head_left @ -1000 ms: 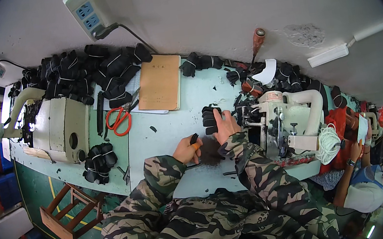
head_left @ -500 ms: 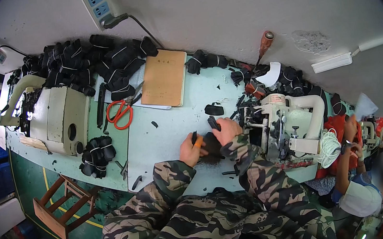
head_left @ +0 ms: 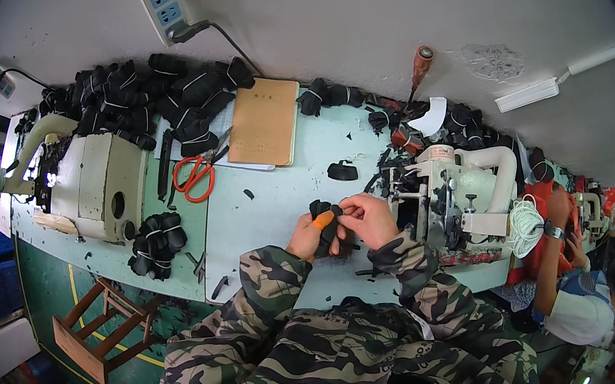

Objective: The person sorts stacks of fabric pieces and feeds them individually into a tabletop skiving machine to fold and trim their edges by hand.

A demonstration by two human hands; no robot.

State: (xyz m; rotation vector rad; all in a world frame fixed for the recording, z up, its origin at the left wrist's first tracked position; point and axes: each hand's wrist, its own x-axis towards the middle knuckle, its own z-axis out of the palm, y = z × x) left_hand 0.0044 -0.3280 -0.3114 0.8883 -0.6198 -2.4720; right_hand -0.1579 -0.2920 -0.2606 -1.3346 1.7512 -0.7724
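Note:
Over the pale tabletop, my left hand is closed around a small bundle of black fabric pieces. An orange band or finger cover shows on one of its fingers. My right hand meets it from the right, thumb and fingers pinched at the edge of the same black fabric. How many pieces are in the grip is hidden by the fingers. Just beyond my hands a separate folded black piece lies on the table. Small black scraps are scattered around it.
A sewing machine with white cord stands close on my right, another machine at left. Tied black bundles, a brown notebook and red-handled scissors lie toward the wall. A co-worker sits at far right.
My right hand has turned, its fingers now pinched against the black fabric at my left hand. The fabric has come up between both hands; the dark piece that hung below is no longer visible there.

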